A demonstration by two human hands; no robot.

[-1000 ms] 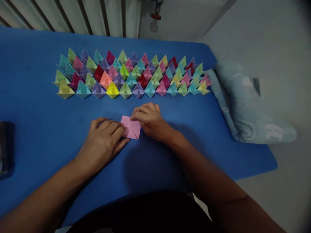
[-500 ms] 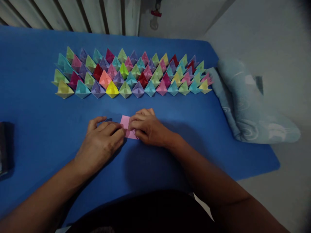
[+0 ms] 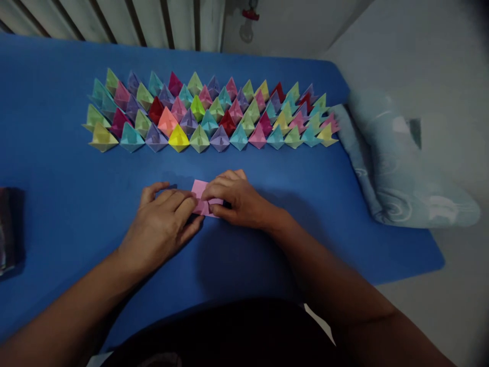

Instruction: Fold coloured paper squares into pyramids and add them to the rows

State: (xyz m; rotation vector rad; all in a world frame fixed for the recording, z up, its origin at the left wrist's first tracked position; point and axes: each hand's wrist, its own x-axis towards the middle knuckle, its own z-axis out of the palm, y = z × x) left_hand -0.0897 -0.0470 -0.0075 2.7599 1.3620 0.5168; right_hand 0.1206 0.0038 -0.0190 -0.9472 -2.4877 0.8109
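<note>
A small pink sheet of paper (image 3: 199, 188), partly folded, lies on the blue surface between my hands. My left hand (image 3: 162, 216) presses its fingertips on the paper's left part. At the paper's right side my right hand (image 3: 235, 198) is closed, with thumb and fingers pinching a flap that bends up off the sheet. My right fingers hide much of the paper's right half. Beyond my hands stand rows of small folded paper boats (image 3: 199, 138) in many colours, packed close together.
The blue tabletop (image 3: 69, 204) reaches to a slatted panel (image 3: 183, 23) at the back. A rolled light-blue patterned blanket (image 3: 397, 168) lies at the right edge. At the far left sits a dark object (image 3: 9, 229), cut off by the frame.
A flap on the right part of the pink paper now curls up between my right thumb and fingers. My left thumb has spread along the paper's lower edge. The view has shifted slightly.
</note>
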